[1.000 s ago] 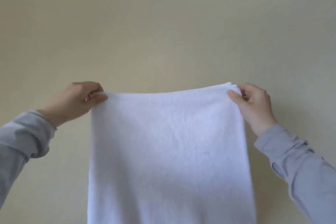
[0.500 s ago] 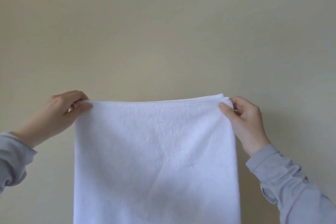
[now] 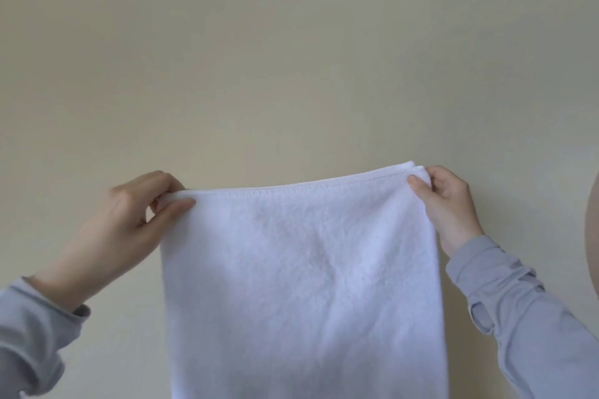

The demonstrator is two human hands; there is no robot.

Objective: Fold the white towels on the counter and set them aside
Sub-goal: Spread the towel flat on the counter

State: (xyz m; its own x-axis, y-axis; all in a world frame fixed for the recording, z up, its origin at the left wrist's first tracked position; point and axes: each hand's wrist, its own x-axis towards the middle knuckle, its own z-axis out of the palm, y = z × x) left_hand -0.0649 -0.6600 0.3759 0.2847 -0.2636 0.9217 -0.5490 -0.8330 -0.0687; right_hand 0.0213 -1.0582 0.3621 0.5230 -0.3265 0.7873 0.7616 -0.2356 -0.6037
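Observation:
A white towel (image 3: 301,288) hangs in front of me, spread flat, its stitched top edge level and its lower part running out of the bottom of the view. My left hand (image 3: 129,223) pinches the top left corner between thumb and fingers. My right hand (image 3: 447,204) pinches the top right corner, where two layers of the edge show. Both arms wear grey sleeves. The counter is hidden from view.
A plain beige wall (image 3: 291,58) fills the background behind the towel. A blurred rounded beige shape (image 3: 591,236) intrudes at the right edge.
The towel's top edge and both hands sank a little and shifted slightly left, then came back to the right. Both grips on the corners stayed the same.

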